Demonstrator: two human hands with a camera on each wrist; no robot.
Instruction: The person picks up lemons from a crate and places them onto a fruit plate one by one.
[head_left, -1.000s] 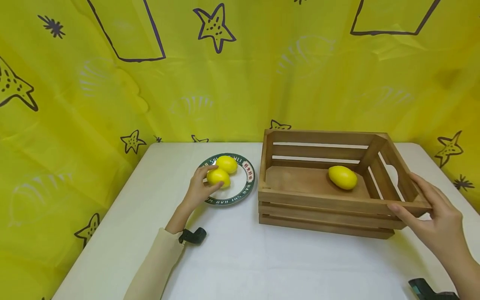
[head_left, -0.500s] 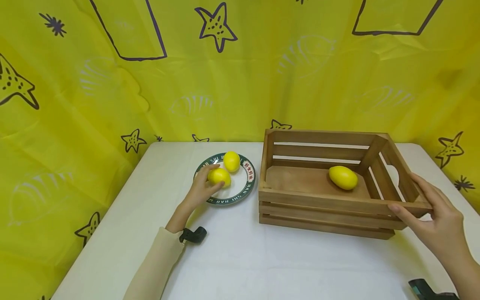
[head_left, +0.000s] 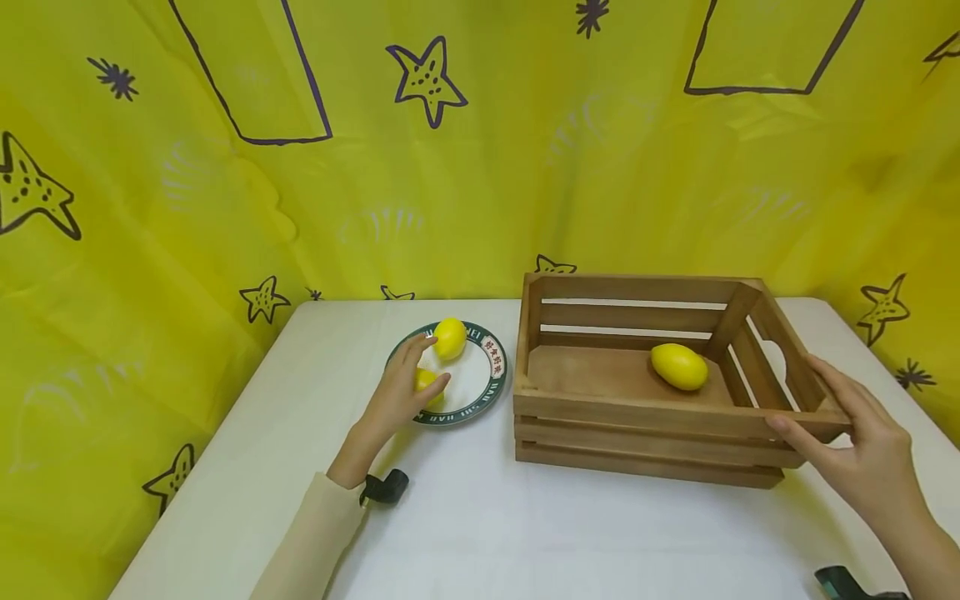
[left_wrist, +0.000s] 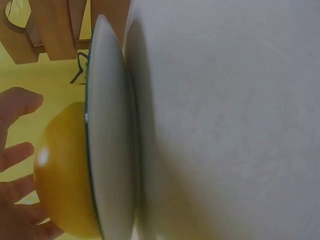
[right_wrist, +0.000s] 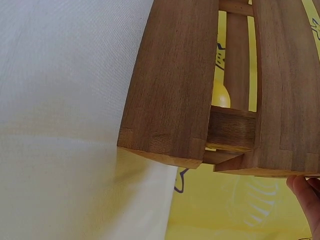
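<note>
My left hand [head_left: 392,392] is at the near left of a white plate with a green lettered rim [head_left: 483,400], its fingers loosely spread. Between thumb and fingers sits a lemon [head_left: 427,385], partly covered by the hand. In the left wrist view this lemon [left_wrist: 67,175] rests on the plate, with the thumb apart from it and other fingers close behind. A second lemon [head_left: 450,339] lies toward the plate's back. At right my right hand [head_left: 862,450] grips the near right corner of a slatted wooden crate [head_left: 645,408], thumb on the front. One lemon [head_left: 678,367] lies inside.
The white-covered table [head_left: 585,533] bears the plate on the left and the crate beside it on the right. A yellow patterned curtain [head_left: 480,192] hangs right behind the table. The crate's end has a handle cutout [head_left: 772,360].
My left fingers have loosened from the front lemon, which now sits nearer the plate's close left edge. The back lemon has shifted on the plate. My right hand stays on the crate.
</note>
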